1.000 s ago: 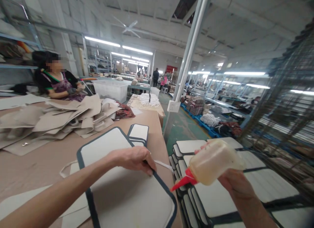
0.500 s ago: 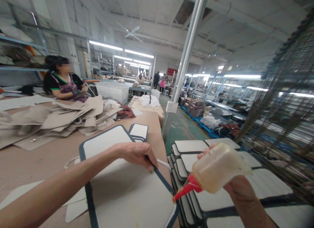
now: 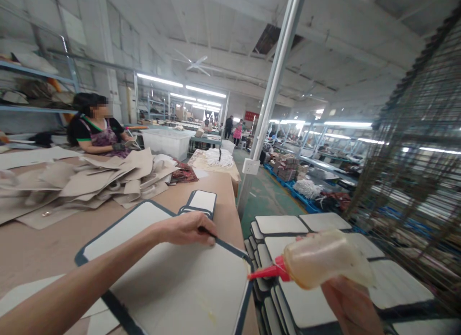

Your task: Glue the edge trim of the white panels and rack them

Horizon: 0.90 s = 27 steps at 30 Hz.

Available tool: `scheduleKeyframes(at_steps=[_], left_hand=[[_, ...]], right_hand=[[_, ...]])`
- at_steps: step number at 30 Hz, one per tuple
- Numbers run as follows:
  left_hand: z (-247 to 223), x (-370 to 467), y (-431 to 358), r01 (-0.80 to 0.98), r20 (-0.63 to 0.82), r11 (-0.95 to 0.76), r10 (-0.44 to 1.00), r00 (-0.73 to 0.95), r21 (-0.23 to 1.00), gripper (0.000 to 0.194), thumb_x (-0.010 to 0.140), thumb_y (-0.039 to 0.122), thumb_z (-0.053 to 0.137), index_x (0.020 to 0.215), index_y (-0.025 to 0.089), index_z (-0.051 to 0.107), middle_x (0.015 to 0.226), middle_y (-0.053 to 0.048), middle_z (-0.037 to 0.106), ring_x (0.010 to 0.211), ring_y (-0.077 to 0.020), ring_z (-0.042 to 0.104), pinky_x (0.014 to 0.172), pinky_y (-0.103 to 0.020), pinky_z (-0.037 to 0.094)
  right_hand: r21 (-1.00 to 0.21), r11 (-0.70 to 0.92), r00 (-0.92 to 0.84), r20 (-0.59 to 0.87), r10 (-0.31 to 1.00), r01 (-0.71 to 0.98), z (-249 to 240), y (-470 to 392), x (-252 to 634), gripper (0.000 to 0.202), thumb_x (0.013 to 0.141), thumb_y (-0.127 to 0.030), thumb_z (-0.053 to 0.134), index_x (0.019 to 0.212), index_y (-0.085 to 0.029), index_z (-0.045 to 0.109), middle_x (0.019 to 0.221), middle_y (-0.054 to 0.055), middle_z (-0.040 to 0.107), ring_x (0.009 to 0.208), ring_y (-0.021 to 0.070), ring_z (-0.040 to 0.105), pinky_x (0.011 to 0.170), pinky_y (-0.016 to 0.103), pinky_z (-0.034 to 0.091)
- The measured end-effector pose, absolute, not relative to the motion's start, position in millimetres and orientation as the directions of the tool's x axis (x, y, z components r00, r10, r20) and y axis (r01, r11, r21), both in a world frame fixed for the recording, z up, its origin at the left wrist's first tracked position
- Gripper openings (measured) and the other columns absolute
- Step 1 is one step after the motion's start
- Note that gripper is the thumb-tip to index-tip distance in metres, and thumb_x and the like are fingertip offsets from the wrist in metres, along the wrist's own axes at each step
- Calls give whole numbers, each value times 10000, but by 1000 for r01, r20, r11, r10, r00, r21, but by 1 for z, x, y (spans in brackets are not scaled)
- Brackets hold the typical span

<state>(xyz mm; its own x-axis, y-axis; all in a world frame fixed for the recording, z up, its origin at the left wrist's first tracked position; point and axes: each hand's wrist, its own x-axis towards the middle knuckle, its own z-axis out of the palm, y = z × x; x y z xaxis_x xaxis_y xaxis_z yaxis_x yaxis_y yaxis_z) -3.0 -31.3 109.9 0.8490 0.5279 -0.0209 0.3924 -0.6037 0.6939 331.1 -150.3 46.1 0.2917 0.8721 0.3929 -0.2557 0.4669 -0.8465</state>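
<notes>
On a clock face with twelve straight ahead of the wearer, a large off-white panel (image 3: 169, 277) with rounded corners and a dark blue border lies close in front, at the right side of a brown-topped bench (image 3: 39, 251). The left hand (image 3: 190, 228) reaches over the panel and is closed on its far edge, gripping the dark border between thumb and fingers. The right hand (image 3: 338, 291), at two o'clock, is wrapped around a translucent, yellowish bottle (image 3: 320, 258), tipped on its side. The bottle's red nozzle (image 3: 268, 272) points toward nine o'clock, its tip at the panel's right border; whether it touches cannot be told. Yellowish smears (image 3: 211, 316) mark the panel's near part.

Just beyond the panel, at twelve o'clock, are smaller panels (image 3: 202, 201) with matching borders. At ten o'clock is a heap of beige pieces (image 3: 97, 179), with a person (image 3: 97, 133) in a patterned apron behind it. A whitish bin (image 3: 165, 143) is at eleven. Stacks of bordered panels (image 3: 304, 299) fill the area from one to three o'clock, beneath and around the bottle. A metal pole (image 3: 268, 99) carrying a white socket box (image 3: 251, 166) rises between the bench and an aisle.
</notes>
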Motion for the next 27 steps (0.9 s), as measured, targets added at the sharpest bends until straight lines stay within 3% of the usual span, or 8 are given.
scheduleKeyframes(at_steps=[6,17,23,27], left_hand=[[106,-10,-34,425,24,-579,610,792,696,293,820,419,576,725,146,627,649,29,505,625,-111,426,545,-191,328],[89,-22,-27,424,22,-521,649,760,741,304,811,442,567,717,154,597,632,38,462,615,-109,402,538,-204,304],[79,-26,-19,391,25,-486,651,759,782,333,800,476,572,699,158,563,611,47,411,584,-98,350,511,-211,260],[74,-29,-14,385,26,-461,667,744,800,361,793,503,570,671,165,530,596,53,368,562,-92,310,496,-223,226]], right_hand=[[-814,533,352,441,826,-232,45,-144,329,615,616,-335,836,1196,-254,650,1017,137,721,982,372,668,885,556,524],[-874,420,398,304,866,-247,48,-162,299,686,609,-492,841,1211,-238,635,1063,124,715,1079,367,628,959,524,493],[-897,340,373,224,900,-281,46,-170,293,680,614,-481,830,1217,-236,634,1092,125,709,1087,361,626,945,505,510],[-890,332,386,201,900,-311,38,-175,293,671,629,-342,810,1262,-263,605,1113,102,707,1075,337,638,919,476,537]])
